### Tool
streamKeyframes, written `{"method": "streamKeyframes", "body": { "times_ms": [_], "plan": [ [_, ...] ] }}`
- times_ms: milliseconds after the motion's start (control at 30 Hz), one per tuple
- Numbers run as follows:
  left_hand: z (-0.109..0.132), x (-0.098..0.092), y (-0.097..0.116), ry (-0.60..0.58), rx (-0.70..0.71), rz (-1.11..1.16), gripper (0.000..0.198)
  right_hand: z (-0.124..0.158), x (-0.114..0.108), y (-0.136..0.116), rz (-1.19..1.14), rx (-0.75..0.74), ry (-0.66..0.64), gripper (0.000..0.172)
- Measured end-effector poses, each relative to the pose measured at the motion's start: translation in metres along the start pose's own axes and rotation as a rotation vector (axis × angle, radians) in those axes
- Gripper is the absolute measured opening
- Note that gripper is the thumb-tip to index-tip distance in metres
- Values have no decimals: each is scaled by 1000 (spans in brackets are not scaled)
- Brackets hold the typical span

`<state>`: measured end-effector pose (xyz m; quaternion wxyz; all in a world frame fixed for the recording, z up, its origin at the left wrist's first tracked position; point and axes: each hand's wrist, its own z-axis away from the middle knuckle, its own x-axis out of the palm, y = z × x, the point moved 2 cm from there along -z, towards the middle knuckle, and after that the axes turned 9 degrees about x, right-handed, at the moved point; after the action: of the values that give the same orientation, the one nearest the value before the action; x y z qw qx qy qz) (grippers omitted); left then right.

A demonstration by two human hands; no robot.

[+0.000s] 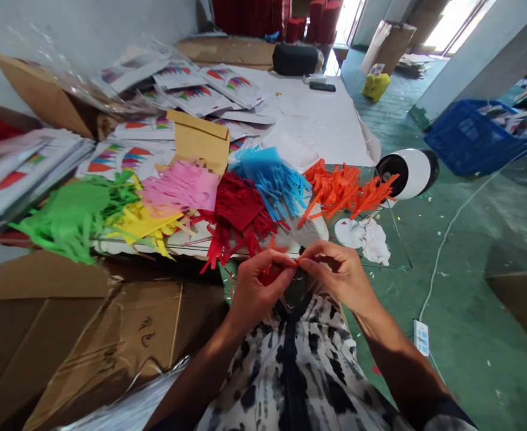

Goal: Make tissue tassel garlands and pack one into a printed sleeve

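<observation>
My left hand (263,284) pinches a small orange-red fringed piece (270,275) in front of my body, its fingers hiding part of it. Fingertip to fingertip with it, my right hand (338,272) is closed in a pinch at the same piece's right end. Along the table's near edge lie fringed bundles: green (72,215), yellow (144,224), pink (182,187), dark red (241,206), light blue (272,173) and orange (335,185). The orange bundle is closest to my right hand, the dark red one just beyond my left.
Printed packets (191,96) are piled at the back left beside an open carton (34,84). A white fan (409,173) stands right of the table (326,126). Cardboard boxes (142,335) sit at lower left. On the floor are a blue crate (474,134) and a power strip (421,337).
</observation>
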<state>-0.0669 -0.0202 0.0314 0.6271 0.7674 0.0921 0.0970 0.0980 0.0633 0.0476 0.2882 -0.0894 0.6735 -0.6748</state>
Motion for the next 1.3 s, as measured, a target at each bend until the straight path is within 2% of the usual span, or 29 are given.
{"method": "streamKeyframes", "body": {
  "times_ms": [300,467,733,900,1033,1167,1300],
  "plan": [
    [0,2,-4,22,-107,89,17,5,3,1,-102,17,47,24],
    [-4,2,-4,48,2,48,12,7,3,2,-114,-6,66,13],
    [-5,1,-3,-8,35,6,11,8,5,6,-201,85,-23,18],
    [-4,2,-7,-1,-62,64,14,13,8,6,58,-74,95,19],
    [-4,2,-11,13,-139,97,18,14,10,5,149,-142,95,17],
    [-4,2,-13,-33,-181,139,19,14,9,9,91,-102,124,27],
    [-4,0,-14,10,-190,154,20,11,8,13,16,-22,100,20]
  ]
}}
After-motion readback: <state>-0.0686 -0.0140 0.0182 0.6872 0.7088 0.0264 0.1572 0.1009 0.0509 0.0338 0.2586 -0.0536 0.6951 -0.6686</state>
